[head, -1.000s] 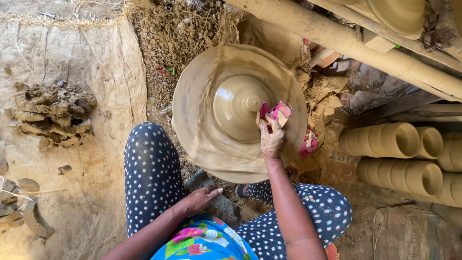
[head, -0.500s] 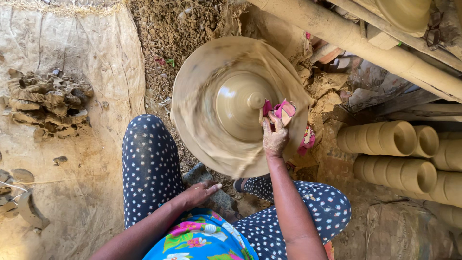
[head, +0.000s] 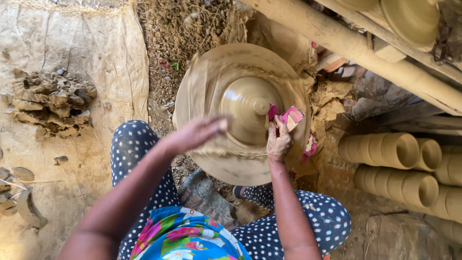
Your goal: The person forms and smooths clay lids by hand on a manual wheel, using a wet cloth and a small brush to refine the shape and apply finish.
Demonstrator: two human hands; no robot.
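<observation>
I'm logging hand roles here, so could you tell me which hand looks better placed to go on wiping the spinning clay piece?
Probably the right. The right hand already presses a pink cloth against the clay piece on the wheel. The left hand is blurred, hovering over the wheel's near side, holding nothing visible.

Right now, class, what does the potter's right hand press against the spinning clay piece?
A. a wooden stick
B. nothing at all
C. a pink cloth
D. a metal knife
C: the right hand holds a pink cloth against the side of the domed clay piece on the wheel.
</observation>
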